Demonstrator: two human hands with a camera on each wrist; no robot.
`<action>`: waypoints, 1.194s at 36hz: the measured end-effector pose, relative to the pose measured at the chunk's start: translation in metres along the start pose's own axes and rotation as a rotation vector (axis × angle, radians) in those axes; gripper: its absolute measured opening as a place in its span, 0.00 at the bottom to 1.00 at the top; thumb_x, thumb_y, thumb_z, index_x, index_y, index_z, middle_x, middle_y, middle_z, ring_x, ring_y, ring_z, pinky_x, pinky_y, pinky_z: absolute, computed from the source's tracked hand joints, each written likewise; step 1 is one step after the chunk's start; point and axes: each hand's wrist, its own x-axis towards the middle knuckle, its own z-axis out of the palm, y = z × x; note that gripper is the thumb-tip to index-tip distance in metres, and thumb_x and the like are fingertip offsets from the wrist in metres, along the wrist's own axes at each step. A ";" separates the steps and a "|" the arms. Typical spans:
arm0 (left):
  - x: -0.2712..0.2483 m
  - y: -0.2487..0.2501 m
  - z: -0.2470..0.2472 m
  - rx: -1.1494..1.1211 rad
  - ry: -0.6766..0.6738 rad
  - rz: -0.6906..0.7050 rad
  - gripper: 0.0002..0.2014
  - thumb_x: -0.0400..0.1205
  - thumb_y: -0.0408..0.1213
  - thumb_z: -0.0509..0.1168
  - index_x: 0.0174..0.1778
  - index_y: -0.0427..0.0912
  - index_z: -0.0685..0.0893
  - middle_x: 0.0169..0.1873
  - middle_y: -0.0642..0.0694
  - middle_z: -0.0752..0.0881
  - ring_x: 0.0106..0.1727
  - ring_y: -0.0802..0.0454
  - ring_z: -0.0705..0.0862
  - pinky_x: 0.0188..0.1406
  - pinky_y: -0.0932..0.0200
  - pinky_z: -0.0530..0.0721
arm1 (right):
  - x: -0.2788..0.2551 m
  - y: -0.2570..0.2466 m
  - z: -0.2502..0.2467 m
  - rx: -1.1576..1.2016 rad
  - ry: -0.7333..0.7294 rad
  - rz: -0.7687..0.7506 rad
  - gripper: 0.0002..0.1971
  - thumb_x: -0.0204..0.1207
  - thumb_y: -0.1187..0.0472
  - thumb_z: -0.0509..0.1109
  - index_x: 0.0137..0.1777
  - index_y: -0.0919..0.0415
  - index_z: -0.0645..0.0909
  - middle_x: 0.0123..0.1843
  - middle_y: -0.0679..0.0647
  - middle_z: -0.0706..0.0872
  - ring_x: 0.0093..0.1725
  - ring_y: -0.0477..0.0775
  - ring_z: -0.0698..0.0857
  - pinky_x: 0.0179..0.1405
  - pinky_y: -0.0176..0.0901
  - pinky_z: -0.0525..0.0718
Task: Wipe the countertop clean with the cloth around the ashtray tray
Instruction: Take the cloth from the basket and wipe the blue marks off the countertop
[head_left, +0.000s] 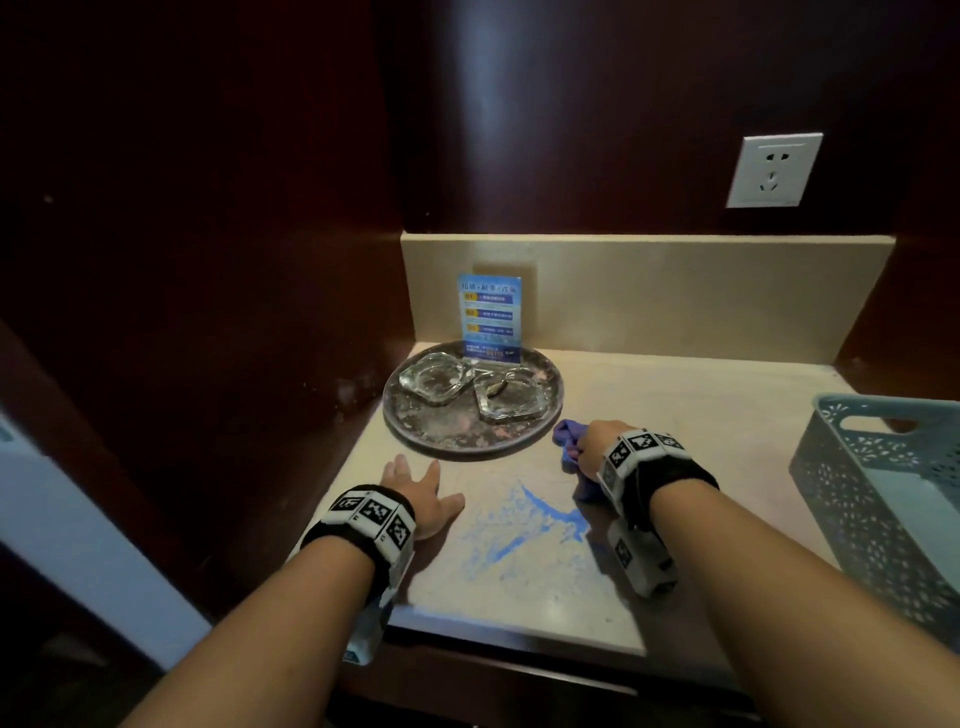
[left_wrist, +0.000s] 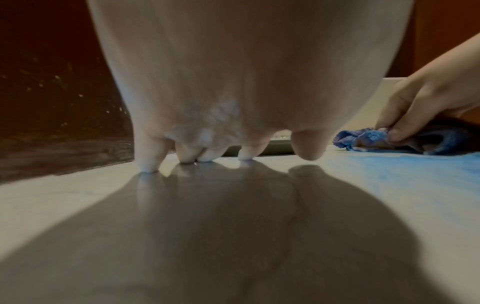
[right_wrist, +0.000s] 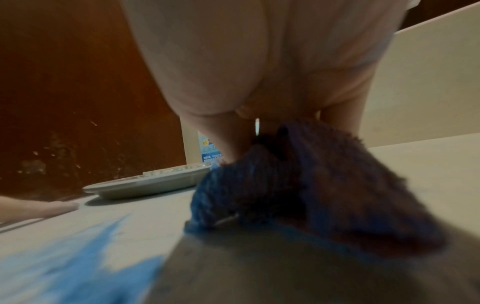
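A round dark tray (head_left: 431, 441) with two glass ashtrays (head_left: 435, 375) (head_left: 511, 399) sits at the back left of the beige countertop (head_left: 649, 395). My right hand (head_left: 592, 452) grips a bunched blue cloth (head_left: 567, 433) pressed on the counter just right of the tray's rim; the cloth (right_wrist: 298, 185) fills the right wrist view. A smeared blue stain (head_left: 524, 525) lies on the counter between my hands. My left hand (head_left: 415, 480) rests on the counter in front of the tray, fingers spread, fingertips (left_wrist: 148, 164) touching the surface.
A blue printed card (head_left: 489, 317) stands at the back of the tray. A grey perforated plastic basket (head_left: 883, 499) sits at the right edge. Dark wood panels close in the left side and back; a white wall socket (head_left: 774, 170) is above. The counter's front edge (head_left: 509, 636) is near.
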 end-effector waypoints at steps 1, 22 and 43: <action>0.000 -0.001 -0.001 -0.004 -0.003 0.008 0.37 0.84 0.64 0.46 0.85 0.51 0.44 0.83 0.34 0.37 0.85 0.35 0.39 0.84 0.41 0.46 | -0.001 -0.003 0.003 0.014 0.012 0.006 0.14 0.83 0.55 0.58 0.64 0.58 0.77 0.51 0.56 0.82 0.48 0.59 0.78 0.40 0.37 0.71; -0.024 -0.034 0.026 -0.016 0.086 0.185 0.32 0.85 0.61 0.45 0.85 0.53 0.52 0.85 0.38 0.43 0.85 0.36 0.46 0.83 0.39 0.51 | -0.072 0.024 0.010 0.275 0.420 0.209 0.13 0.78 0.59 0.65 0.59 0.52 0.87 0.60 0.58 0.88 0.60 0.60 0.85 0.54 0.37 0.78; -0.037 -0.039 0.051 -0.098 0.196 0.230 0.33 0.83 0.61 0.45 0.84 0.58 0.48 0.85 0.46 0.39 0.85 0.42 0.37 0.82 0.37 0.39 | -0.118 0.007 0.098 0.297 0.382 0.274 0.17 0.83 0.61 0.58 0.70 0.55 0.79 0.74 0.54 0.78 0.71 0.57 0.77 0.63 0.35 0.72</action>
